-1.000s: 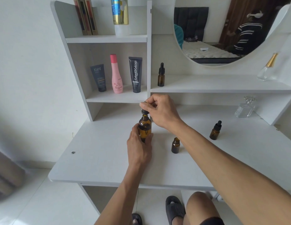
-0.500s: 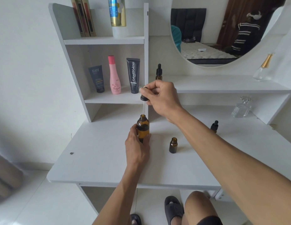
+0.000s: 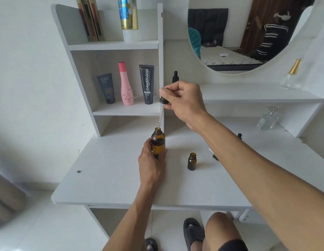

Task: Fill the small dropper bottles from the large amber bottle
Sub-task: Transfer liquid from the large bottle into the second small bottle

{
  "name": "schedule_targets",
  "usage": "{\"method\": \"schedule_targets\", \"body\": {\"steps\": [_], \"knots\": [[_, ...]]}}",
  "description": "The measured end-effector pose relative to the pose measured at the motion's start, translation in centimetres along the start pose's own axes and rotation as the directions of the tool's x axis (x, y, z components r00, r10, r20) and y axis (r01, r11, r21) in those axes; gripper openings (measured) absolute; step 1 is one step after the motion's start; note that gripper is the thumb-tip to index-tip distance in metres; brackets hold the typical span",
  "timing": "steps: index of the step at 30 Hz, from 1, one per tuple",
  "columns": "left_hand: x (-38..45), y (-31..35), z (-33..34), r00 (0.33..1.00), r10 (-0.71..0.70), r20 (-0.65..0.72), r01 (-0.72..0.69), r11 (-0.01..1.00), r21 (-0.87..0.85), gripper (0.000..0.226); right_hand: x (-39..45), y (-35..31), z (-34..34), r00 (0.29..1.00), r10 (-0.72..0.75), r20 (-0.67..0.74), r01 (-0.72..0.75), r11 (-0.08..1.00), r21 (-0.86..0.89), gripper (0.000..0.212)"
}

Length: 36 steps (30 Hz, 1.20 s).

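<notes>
The large amber bottle [image 3: 158,140] stands open on the white desk [image 3: 110,180], and my left hand [image 3: 152,163] grips its lower body. My right hand [image 3: 183,102] pinches the black dropper cap [image 3: 163,101]; its glass pipette [image 3: 160,116] slants down with its tip at the bottle's mouth. A small open amber bottle [image 3: 191,161] stands to the right on the desk. Behind my right forearm, a capped small dropper bottle [image 3: 239,136] is mostly hidden. Another capped dropper bottle [image 3: 175,76] stands on the shelf behind my right hand.
Two dark tubes [image 3: 146,84] and a pink bottle [image 3: 126,84] stand in the left shelf compartment. A clear glass bottle [image 3: 268,117] sits at the desk's back right, a gold-capped one [image 3: 291,75] on the upper shelf. A round mirror [image 3: 244,33] hangs above.
My right hand has lifted the dropper out of the large amber bottle, so the pipette now shows with its tip at the mouth. My left hand stays on the bottle.
</notes>
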State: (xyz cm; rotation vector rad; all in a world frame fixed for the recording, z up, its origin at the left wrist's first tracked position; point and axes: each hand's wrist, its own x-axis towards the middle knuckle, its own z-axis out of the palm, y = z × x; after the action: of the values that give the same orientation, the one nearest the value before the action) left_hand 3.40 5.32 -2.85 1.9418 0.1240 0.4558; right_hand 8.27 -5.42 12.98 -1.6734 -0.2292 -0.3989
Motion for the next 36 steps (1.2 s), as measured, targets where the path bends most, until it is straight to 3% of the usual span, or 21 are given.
{"method": "schedule_targets", "body": {"steps": [7,21,36], "knots": [[0.0,-0.1,-0.1,1.000,0.006,-0.003,-0.006,1.000,-0.007,0.042,-0.1,-0.9,-1.8,1.000,0.015,-0.019,-0.014,0.996,0.088,0.010],[-0.1,0.0,0.1,1.000,0.019,-0.019,-0.019,0.999,0.034,0.038,-3.3,0.7,-9.0,0.989,0.116,-0.089,-0.108,0.990,0.095,0.018],[-0.2,0.0,0.1,0.999,0.027,-0.025,-0.026,0.999,0.044,0.032,-5.0,3.9,-9.4,0.977,0.193,-0.091,-0.188,0.980,0.060,0.010]]}}
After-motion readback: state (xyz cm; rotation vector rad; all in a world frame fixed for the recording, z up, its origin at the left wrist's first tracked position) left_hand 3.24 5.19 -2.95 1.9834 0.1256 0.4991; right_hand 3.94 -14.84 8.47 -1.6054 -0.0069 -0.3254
